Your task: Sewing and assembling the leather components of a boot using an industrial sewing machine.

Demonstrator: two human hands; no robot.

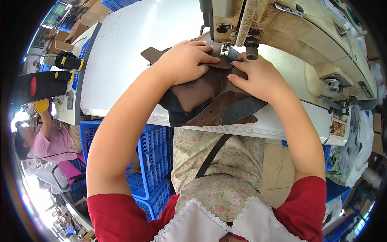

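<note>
A brown leather piece (pixel 197 94), perhaps a bag, lies bunched on the white sewing table under the sewing machine's head (pixel 231 24). A strap with punched holes (pixel 213 109) and dark grey backing hang toward the table's near edge. My left hand (pixel 185 62) lies on the leather left of the presser foot (pixel 225 49), fingers stretched out and pressing down. On the other side, my right hand (pixel 258 76) pinches the leather between thumb and fingers, close to the foot. Its fingertips sit beside a dark grey edge. The leather's underside is hidden.
The machine's arm (pixel 322 44) reaches along the right. A ruler strip (pixel 238 130) edges the table in front of me. Blue plastic crates (pixel 151 161) stand below at left. Another person in a pink shirt (pixel 54 141) sits at far left, near a black machine (pixel 40 86).
</note>
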